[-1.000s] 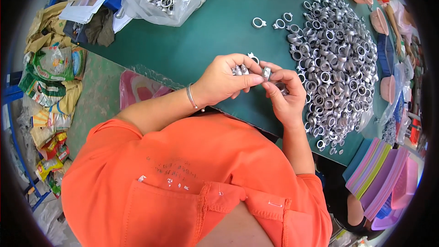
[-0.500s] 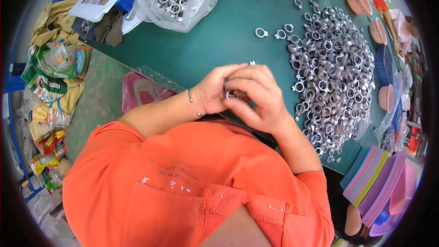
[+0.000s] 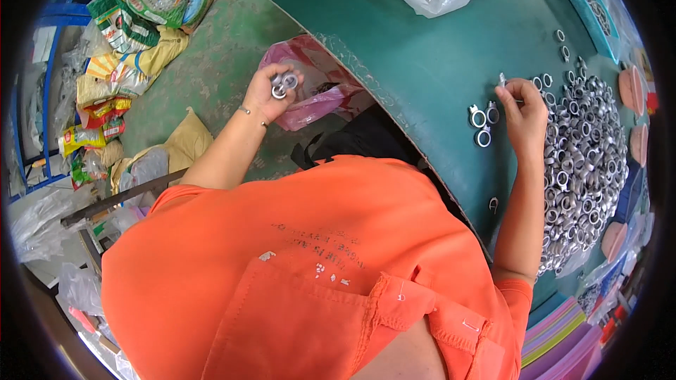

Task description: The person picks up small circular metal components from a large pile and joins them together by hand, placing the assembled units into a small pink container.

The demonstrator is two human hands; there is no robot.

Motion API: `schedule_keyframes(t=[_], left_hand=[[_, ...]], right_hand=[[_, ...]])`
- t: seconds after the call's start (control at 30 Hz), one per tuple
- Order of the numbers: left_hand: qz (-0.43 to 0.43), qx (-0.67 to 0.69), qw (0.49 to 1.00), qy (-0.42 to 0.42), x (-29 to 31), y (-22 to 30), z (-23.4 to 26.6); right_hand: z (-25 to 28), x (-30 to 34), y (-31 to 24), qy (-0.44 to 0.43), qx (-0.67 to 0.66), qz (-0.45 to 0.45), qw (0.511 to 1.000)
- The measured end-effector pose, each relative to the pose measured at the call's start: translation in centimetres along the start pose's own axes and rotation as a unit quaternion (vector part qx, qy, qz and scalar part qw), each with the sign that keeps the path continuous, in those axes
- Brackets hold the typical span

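My left hand [image 3: 262, 98] is held out past the table edge, palm up, with metal rings [image 3: 284, 84] lying in its curled fingers. Just behind and below it is a pink plastic bag [image 3: 304, 114] with its mouth spread. Over the green table, my right hand [image 3: 527, 116] pinches a small metal ring [image 3: 502, 79] between thumb and fingertips, seen nearly edge-on. Several loose rings [image 3: 478, 118] lie on the tabletop to the left of that hand. Beyond its forearm rises a big heap of grey metal rings [image 3: 588, 162].
The green table [image 3: 415, 63] has a worn edge running diagonally. A clear bag of rings [image 3: 451, 1] stands at the far side, a turquoise basket [image 3: 590, 13] at far right. Pink bowls [image 3: 631, 91] line the heap's right side. Sacks [image 3: 144, 35] lie on the floor at left.
The view has swung toward the left. My hands, together before, are now apart: the left has moved out beside the pink bag with rings, the right over the table near the heap.
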State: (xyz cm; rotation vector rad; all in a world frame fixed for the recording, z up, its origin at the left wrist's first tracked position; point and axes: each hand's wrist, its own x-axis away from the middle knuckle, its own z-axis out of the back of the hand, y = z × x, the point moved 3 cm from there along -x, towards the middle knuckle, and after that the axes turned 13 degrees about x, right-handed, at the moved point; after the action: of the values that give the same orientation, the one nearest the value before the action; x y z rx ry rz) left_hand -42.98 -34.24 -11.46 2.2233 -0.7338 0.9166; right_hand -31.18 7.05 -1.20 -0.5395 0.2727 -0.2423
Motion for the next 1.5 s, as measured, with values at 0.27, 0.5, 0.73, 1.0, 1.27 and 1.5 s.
schedule_keyframes(t=[0.27,0.5,0.73,1.0,1.27,1.5], left_hand=[[0.053,0.022,0.987,0.148,-7.2,-4.3,5.4],[-0.038,-0.703,0.704,-0.090,-7.6,-6.0,3.6],[0.002,-0.769,0.498,-0.401,6.8,-7.1,-14.4],[0.286,-0.297,0.843,-0.344,5.9,-16.6,-20.0],[0.238,-0.326,0.854,-0.328,5.7,-17.7,-21.0],[0.159,-0.338,0.867,-0.329,4.7,-17.0,-20.9]], right_hand=[[0.3,4.6,-3.1,0.012,-0.438,-0.047,0.898],[0.5,6.7,-2.6,0.024,-0.543,-0.069,0.837],[-0.3,8.9,-1.8,-0.009,-0.674,-0.197,0.712],[2.0,5.2,-6.0,0.008,-0.033,0.074,0.997],[2.3,-1.5,2.9,0.102,0.407,0.018,0.908],[2.8,2.1,0.9,-0.003,-0.135,-0.077,0.988]])
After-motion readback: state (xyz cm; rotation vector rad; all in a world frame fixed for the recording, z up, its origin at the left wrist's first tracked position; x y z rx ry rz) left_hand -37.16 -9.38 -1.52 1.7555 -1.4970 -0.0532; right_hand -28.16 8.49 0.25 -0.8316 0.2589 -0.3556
